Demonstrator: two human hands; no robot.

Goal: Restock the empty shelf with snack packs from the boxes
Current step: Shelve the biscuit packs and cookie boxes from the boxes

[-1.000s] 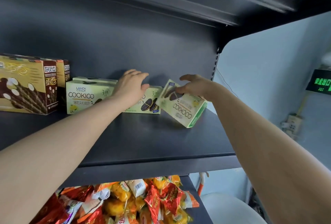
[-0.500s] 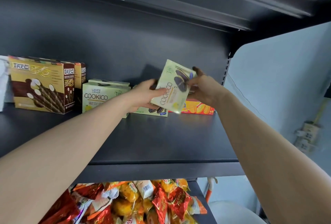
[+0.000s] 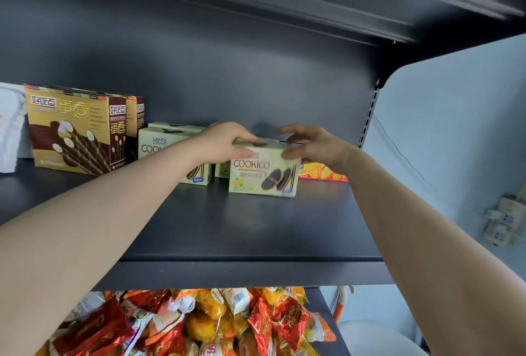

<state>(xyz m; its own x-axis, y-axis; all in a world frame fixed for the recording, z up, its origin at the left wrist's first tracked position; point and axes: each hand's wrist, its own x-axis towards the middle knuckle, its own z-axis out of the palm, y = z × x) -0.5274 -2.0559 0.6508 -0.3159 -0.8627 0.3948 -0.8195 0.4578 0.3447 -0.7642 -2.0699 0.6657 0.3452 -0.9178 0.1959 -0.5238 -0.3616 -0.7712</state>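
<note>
Closest, bright snack bags (image 3: 199, 324) crowd the lower level. Above them, on the dark shelf (image 3: 256, 227), a green cookie box (image 3: 262, 176) stands upright toward the right side. The left hand (image 3: 225, 142) grips its top left corner, thumb in front. The right hand (image 3: 313, 145) clasps the top right corner, thumb on the front and fingers curled over the top. Behind lie matching green boxes (image 3: 155, 142) and an orange box (image 3: 324, 172). Far left stand brown boxes (image 3: 71, 128) by the back panel.

Shelf (image 3: 256, 230) front open, egg-roll boxes (image 3: 71, 131) and cookie boxes (image 3: 263, 177) line the back, orange box (image 3: 321, 172) at right
</note>
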